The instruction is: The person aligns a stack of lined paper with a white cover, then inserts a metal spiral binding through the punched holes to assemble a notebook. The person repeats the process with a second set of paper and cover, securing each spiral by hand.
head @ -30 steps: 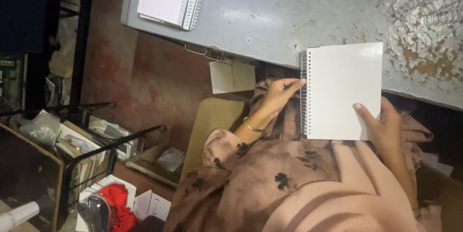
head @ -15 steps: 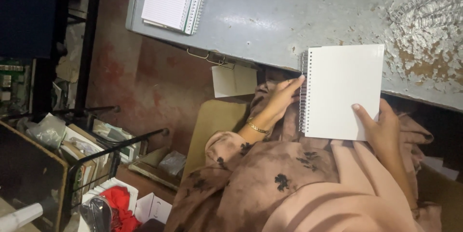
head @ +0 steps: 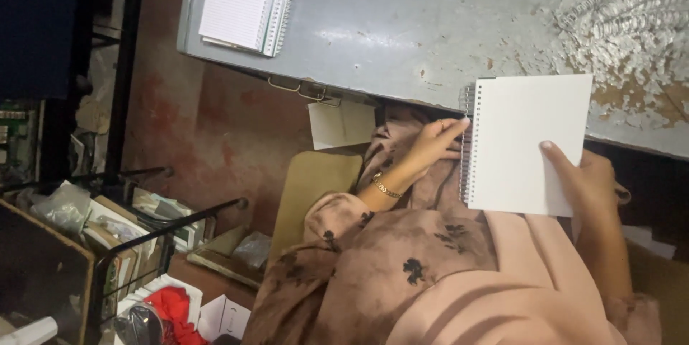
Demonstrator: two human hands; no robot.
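A white spiral-bound notebook (head: 527, 140) with a blank cover rests half on the edge of the grey metal table (head: 430, 29) and half over my lap. My left hand (head: 430, 145), with a gold bracelet on its wrist, pinches the wire spiral on the notebook's left side. My right hand (head: 585, 176) grips the notebook's lower right edge, thumb on top of the cover. A brown flowered garment (head: 402, 259) covers my arms and lap below the notebook.
A stack of spiral-bound ruled pads (head: 247, 1) lies at the table's far left. Loose wire spirals (head: 624, 11) pile at the table's upper right. A drawer handle (head: 298, 89) hangs under the table edge. Left on the floor are a rack of boxes (head: 122, 223) and red cloth (head: 172, 309).
The view has shifted slightly. Both hands and the notebook stay in nearly the same pose at the table's edge.
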